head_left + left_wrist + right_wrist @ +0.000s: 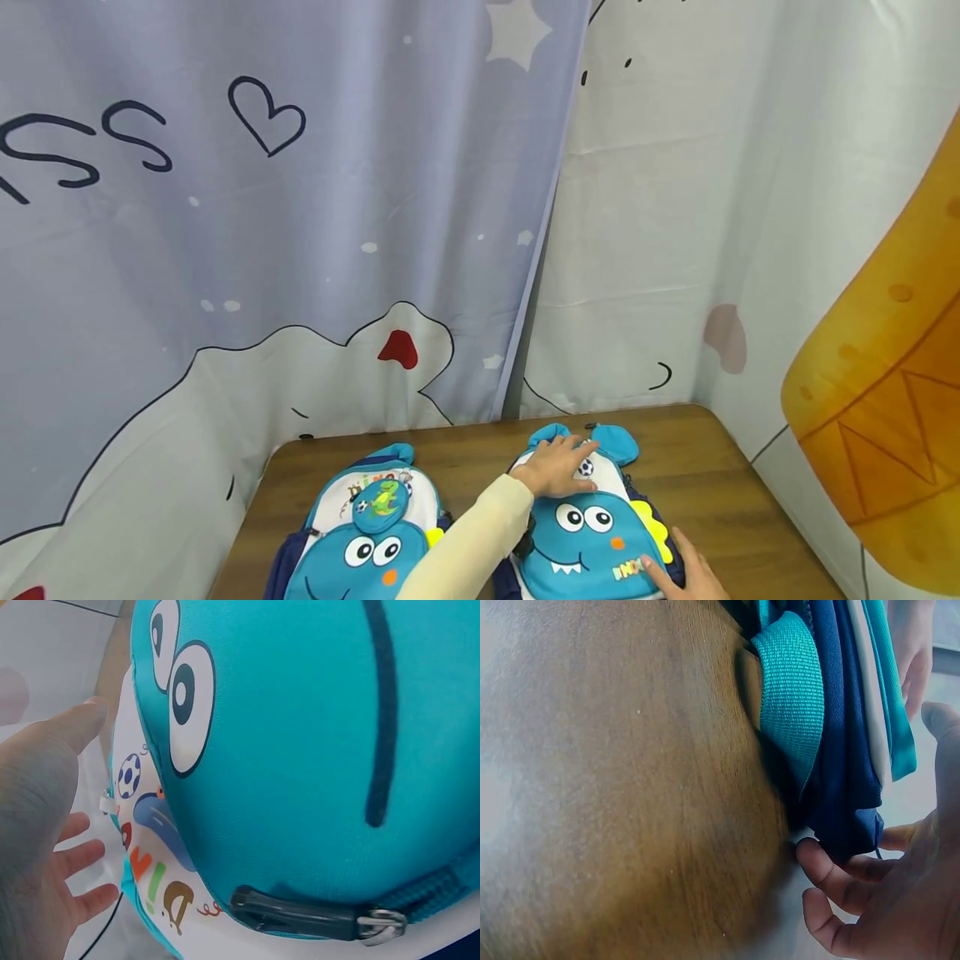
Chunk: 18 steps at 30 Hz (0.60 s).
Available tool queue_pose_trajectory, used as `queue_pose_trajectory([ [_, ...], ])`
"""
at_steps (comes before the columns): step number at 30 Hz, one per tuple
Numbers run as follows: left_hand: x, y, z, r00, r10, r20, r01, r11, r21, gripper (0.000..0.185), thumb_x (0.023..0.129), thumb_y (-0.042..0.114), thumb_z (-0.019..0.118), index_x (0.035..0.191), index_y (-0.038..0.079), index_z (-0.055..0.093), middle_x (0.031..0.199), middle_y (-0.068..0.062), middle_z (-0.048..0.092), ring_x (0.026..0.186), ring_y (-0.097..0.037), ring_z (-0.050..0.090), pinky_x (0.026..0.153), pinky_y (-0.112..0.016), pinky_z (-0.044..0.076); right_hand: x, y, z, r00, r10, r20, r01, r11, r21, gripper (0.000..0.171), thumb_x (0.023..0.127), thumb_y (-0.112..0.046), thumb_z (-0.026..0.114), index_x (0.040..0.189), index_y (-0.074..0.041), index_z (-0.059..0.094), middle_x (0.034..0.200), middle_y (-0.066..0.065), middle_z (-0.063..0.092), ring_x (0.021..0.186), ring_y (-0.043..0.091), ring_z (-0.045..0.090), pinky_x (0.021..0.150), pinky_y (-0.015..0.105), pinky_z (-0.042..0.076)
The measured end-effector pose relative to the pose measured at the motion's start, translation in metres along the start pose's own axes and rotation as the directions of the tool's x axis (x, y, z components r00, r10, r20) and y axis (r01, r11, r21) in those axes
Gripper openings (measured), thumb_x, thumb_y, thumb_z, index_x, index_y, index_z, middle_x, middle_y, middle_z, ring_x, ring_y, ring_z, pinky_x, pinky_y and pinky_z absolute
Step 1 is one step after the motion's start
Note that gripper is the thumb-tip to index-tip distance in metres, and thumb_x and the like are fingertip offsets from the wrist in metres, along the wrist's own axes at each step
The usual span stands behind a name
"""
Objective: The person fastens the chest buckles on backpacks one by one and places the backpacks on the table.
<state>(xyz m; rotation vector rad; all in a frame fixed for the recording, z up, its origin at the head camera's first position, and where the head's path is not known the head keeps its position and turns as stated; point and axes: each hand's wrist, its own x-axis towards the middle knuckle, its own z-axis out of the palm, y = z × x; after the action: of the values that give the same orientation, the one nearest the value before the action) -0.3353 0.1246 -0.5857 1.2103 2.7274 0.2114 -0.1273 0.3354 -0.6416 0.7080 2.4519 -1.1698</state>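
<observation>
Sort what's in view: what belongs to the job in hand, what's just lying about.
In the job: right-side backpack, left hand, right hand.

Apparently lying about or backdrop: left-side backpack, no hand on it; wooden table; printed curtain.

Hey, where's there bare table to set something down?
The widest bare patch of table lies between the right backpack and the table's right edge. A smaller one lies between the upper parts of that bag and the left backpack. It's crowded lower down, where the cream sleeve crosses between them, and at the right hand.
</observation>
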Motion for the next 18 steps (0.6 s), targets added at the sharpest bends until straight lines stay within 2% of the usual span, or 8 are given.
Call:
queue_pose_trajectory([
  [12,0.009,0.001,-0.006,1.000,0.001,0.013,-0.001,1.000,0.021,0.072,0.092,0.060,0.054,0.154,0.035,0.028,0.155,-0.002,0.038,0.142,-0.022,0.036,0.113,-0.049,0.032,0.007,-0.002,0.007,0.999,-0.018,-0.040,0.018,1.000,0.023,0.128,0.064,-0.092,0.051,0.152,-0.005,0.019,0.143,0.035,0.030,0.102,0.045,0.050,0.086,0.072,0.041],
  [18,0.015,0.008,-0.005,0.998,-0.056,0.018,0.055,0.998,0.036,0.072,0.090,0.063,0.055,0.152,0.036,0.032,0.153,0.002,0.039,0.141,-0.023,0.035,0.113,-0.052,0.030,0.014,0.006,0.013,0.995,-0.009,-0.103,0.009,1.000,0.001,0.130,0.061,-0.094,0.050,0.151,-0.004,0.019,0.142,0.034,0.033,0.101,0.042,0.051,0.086,0.072,0.041],
])
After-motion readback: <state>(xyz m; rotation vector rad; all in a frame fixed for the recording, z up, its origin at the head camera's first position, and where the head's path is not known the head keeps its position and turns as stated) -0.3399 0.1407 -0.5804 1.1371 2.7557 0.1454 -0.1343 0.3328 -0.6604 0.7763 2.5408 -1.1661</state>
